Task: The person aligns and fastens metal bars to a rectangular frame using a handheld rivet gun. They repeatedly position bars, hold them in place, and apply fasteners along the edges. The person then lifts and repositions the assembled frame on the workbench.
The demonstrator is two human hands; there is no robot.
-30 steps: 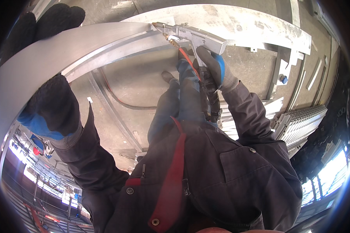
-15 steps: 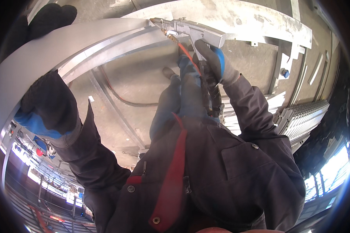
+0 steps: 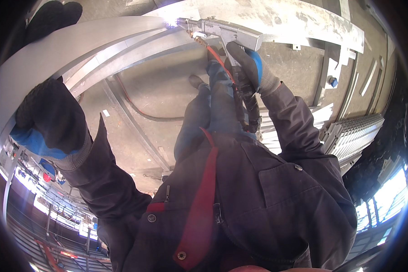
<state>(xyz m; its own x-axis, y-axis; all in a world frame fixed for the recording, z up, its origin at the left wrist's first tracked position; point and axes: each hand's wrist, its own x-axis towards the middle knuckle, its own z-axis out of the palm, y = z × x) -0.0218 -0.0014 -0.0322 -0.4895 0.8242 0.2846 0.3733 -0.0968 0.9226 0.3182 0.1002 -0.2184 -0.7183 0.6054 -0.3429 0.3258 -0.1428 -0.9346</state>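
We have the joint under way: a bright spark (image 3: 171, 21) burns at the tip of the torch (image 3: 238, 35), right where the panel (image 3: 77, 43) ends. Our right hand (image 3: 248, 68) is closed round the torch's handle, with the red hose (image 3: 216, 56) hanging just beside it. Our left hand (image 3: 54, 118) is clasped on the panel's near edge (dark glove fingers (image 3: 54, 20) also show past the far edge, and we cannot tell whether they are ours). The panel sweeps from the left rim of the view up to the torch, alongside a metal rail (image 3: 127, 54); the pale plate (image 3: 303, 20) lies beyond the torch.

As to progress, we judge the positioning done and this spot only partly worked, since the spark is lit. Glare covers the joint, so how much of it is finished or left we cannot tell; no completed seam is plain to us.
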